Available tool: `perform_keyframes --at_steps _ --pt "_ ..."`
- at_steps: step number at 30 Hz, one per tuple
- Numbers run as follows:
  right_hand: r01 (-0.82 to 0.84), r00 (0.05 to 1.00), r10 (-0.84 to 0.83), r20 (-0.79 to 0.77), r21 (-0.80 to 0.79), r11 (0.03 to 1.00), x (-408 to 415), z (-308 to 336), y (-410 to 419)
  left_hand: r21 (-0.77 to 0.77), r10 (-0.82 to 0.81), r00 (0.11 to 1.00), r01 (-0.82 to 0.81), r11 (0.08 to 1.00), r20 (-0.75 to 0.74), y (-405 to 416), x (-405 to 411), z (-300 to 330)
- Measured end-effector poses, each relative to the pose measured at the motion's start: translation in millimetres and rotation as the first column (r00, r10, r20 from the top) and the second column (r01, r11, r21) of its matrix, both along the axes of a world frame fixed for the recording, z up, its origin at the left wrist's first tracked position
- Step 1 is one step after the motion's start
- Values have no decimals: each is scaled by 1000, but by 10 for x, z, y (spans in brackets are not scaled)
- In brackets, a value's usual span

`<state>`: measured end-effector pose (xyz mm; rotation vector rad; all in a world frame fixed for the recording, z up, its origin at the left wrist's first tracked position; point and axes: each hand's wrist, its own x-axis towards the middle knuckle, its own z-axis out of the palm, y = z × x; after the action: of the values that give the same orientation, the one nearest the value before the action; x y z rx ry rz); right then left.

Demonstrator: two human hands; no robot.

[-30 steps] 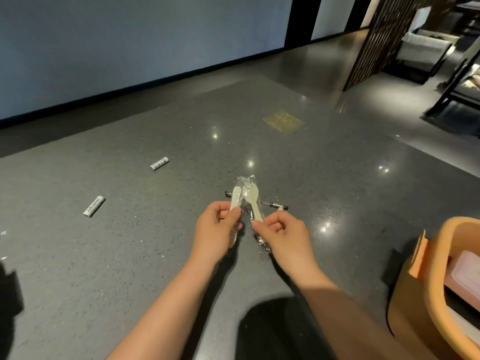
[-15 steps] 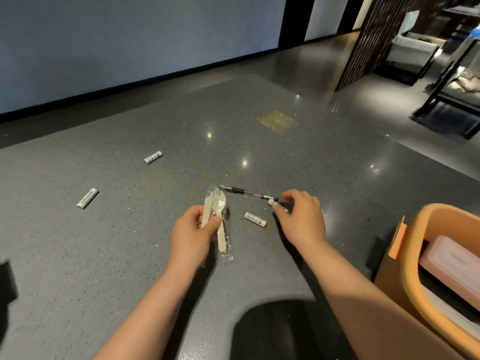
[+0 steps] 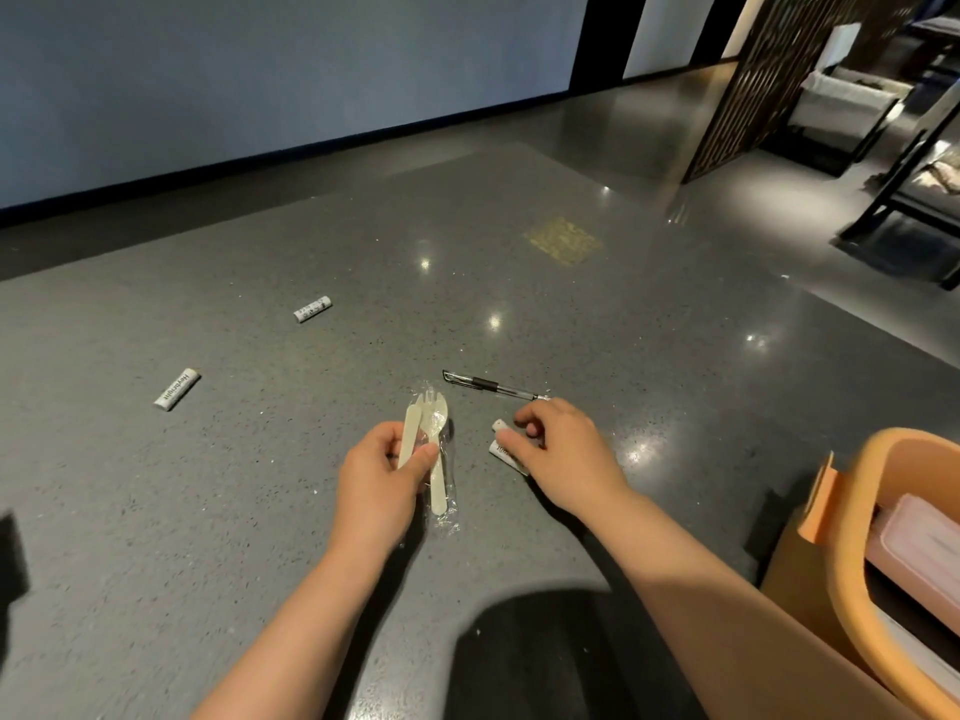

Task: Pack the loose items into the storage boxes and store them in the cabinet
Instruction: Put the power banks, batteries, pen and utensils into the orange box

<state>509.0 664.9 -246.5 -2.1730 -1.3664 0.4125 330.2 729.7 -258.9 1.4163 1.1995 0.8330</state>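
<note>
My left hand [image 3: 382, 470] holds a pack of pale plastic cutlery [image 3: 434, 449] in clear wrap, thumb pinching it low over the dark speckled floor [image 3: 519, 304]. My right hand [image 3: 563, 449] is down on the floor, fingers curled round two white batteries [image 3: 501, 441]. A black pen [image 3: 493, 385] lies just beyond that hand. Two more white batteries lie to the left, one [image 3: 176, 389] nearer and one [image 3: 312, 309] farther back.
An orange storage box [image 3: 883, 537] stands at the right edge with a pink lidded box [image 3: 919, 548] inside. A dark lattice screen [image 3: 779, 70] and furniture [image 3: 852, 111] stand at the far right. A blue-grey wall [image 3: 260, 70] runs along the back.
My right hand let go of the cutlery pack, reached right to the pen's end, then drew back onto the batteries. My left hand kept the pack and lowered it.
</note>
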Motion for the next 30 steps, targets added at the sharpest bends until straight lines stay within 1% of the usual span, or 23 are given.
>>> perform_keyframes --at_steps 2,3,5,7,10,15,17,19,20,22,24,26,30 --pt "-75 997 76 20 -33 997 -58 22 -10 -5 2 1000 -2 1000 2 -4 8 11" --pt "-88 995 91 50 -51 995 -92 27 -17 -6 0 1000 0 1000 1 -8 16 15" --pt "-82 987 92 129 -85 993 -180 30 -36 -8 -4 1000 4 1000 0 -22 9 24" --pt "-36 982 54 182 -100 994 -255 40 -69 -3 -2 1000 2 1000 3 -39 -11 34" --pt "23 984 -4 179 -107 994 -351 42 -138 22 -6 1000 6 1000 -14 -77 -66 31" --pt "44 990 -29 135 -113 993 -444 37 -214 18 -10 1000 10 1000 -17 -150 -128 -4" --pt "33 990 -17 140 -118 992 -435 33 -233 16 -14 1000 14 1000 -17 -164 -131 -2" --pt "-7 987 23 157 -100 995 -399 36 -258 22 -14 1000 14 1000 -14 -165 -128 15" --pt "-53 987 65 149 -81 995 -370 44 -277 25 -11 1000 12 1000 -13 -161 -128 22" --pt "-208 968 218 122 -90 974 -284 67 -318 31 -8 1000 9 999 -13 -152 -133 35" --pt "-347 922 368 124 -163 924 -205 95 -341 34 -8 1000 8 999 -14 -152 -138 43" --pt "-382 904 410 119 -206 901 -161 100 -332 28 -7 1000 7 1000 -11 -160 -132 43" --pt "-379 909 402 108 -184 907 -161 96 -284 22 -11 1000 12 1000 -14 -171 -120 41"
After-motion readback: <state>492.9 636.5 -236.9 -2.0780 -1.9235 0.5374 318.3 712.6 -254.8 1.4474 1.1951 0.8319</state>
